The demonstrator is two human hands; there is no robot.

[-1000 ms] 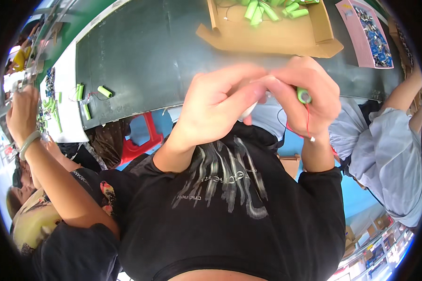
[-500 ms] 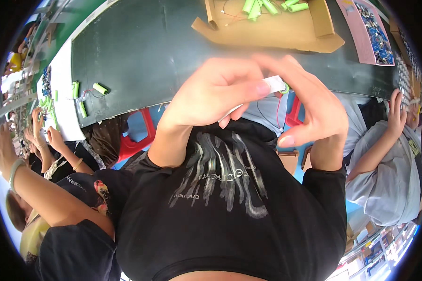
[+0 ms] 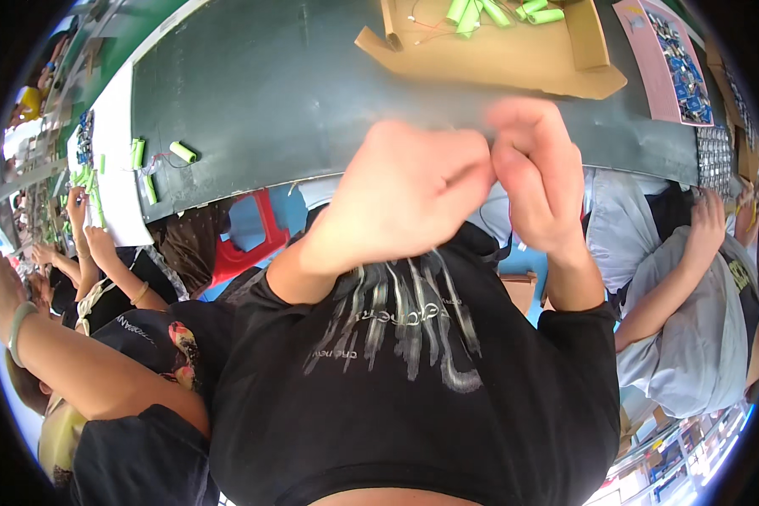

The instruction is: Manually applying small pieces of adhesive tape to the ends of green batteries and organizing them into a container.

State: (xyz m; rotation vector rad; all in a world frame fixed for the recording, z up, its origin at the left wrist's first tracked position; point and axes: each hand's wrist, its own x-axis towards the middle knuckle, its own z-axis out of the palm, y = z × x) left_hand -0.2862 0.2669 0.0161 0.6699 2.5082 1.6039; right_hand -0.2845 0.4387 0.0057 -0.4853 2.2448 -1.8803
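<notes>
The right hand (image 3: 538, 177) has curled in beside the left hand (image 3: 413, 192), taking the green battery cell and white strip from view, likely between them, though what either grip holds cannot be told.

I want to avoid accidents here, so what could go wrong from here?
The left hand and right hand are close together and blurred, hiding whatever they may hold, so a small part might slip unseen. The cardboard box lies open just beyond them; a knock could shift its green cylinders. The loose cylinders at left, near the edge of the table, might roll off.
</notes>
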